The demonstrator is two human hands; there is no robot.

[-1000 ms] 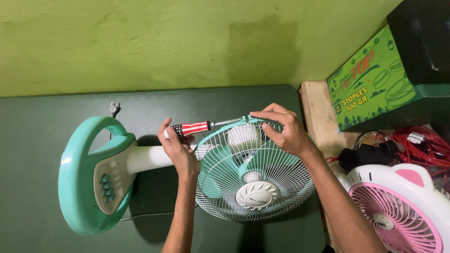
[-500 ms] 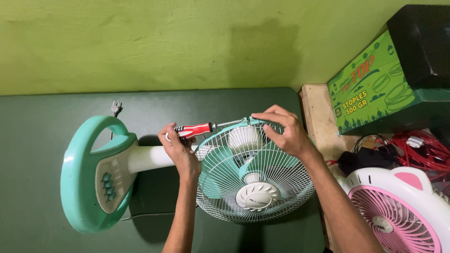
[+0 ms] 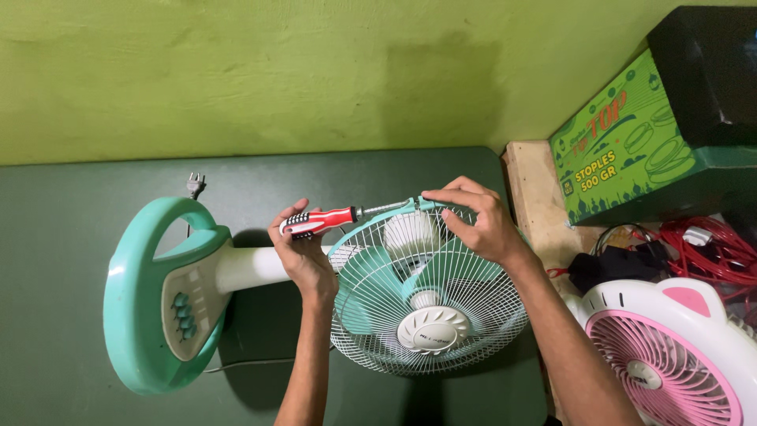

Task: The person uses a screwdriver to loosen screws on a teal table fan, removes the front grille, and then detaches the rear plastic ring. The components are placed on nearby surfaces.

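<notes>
The teal fan [image 3: 315, 292] lies on its side on the dark green bench [image 3: 63, 229], with its round base [image 3: 158, 296] to your left and the wire guard [image 3: 430, 288] facing up toward you. Keep it lying flat like this, so the guard does not roll while you work. Your right hand [image 3: 481, 225] rests on the top rim of the guard, its fingers curled over the rim beside the small clip [image 3: 419, 202]; press there firmly, so the rim cannot spring. Your left hand [image 3: 303, 244] has its fingers closed around the red and black handle of the screwdriver [image 3: 331, 218]. The metal shaft points right, to the clip. Hold the shaft straight in line with the screw, push a little, and turn slowly, so the tip does not slip onto the wires.
</notes>
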